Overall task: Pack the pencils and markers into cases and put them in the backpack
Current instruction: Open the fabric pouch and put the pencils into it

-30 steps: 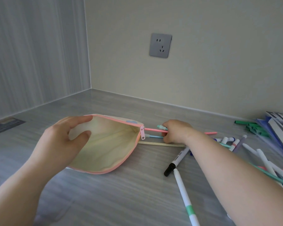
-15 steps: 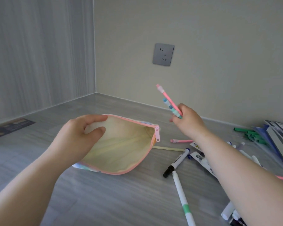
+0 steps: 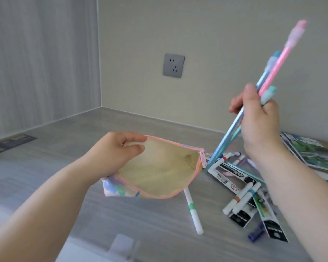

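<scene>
Worktop [image 3: 140, 224]: grey wood-grain surface, running back to a corner where two walls meet
Near marker [image 3: 193, 210]: white barrel with a green band, lying alone on the worktop just in front of the pouch, its far end hidden under the pouch's lower edge
Marker pile [image 3: 242, 193]: white markers and black-and-white packaging cards heaped toward the right edge of the worktop, partly hidden behind the right forearm; a dark blue cap [image 3: 256, 233] lies at the near end of the pile
Left hand [image 3: 114, 154]: pinching the upper left rim of the pencil case, thumb and fingers closed on the fabric, holding the mouth wide
Pencil case [image 3: 159, 174]: pastel pouch with a pink zipper edge and cream lining, lifted at its left end, opening turned to the camera; pink zipper pull [image 3: 203, 159] hangs at its right end; inside looks bare, though the depths are shadowed
Right hand [image 3: 259, 121]: raised above the pile, fingers wrapped around a bundle of pencils
Pencils [image 3: 273, 76]: pink, blue and mint, slanting up to the right; lower tips point down beside the zipper pull, just outside the case
Books [image 3: 311, 150]: flat stack at the far right edge
Wall socket [image 3: 173, 65]: grey plate on the back wall
</scene>
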